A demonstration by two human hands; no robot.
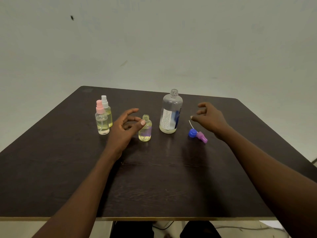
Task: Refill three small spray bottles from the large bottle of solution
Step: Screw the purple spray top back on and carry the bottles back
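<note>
One uncapped clear spray bottle (145, 129), large bottle (169, 115) with illegible label, left hand (122, 129) and right hand (211, 120) loosely spread, empty

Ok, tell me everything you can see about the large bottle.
The large bottle is clear plastic with rounded shoulders and a threaded neck, uncapped. A white label with a blue patch wraps its lower body. Only a little pale liquid shows near the bottom. It stands upright on the dark table, between the open small bottle and a blue cap. The left hand and right hand do not touch it.
</note>
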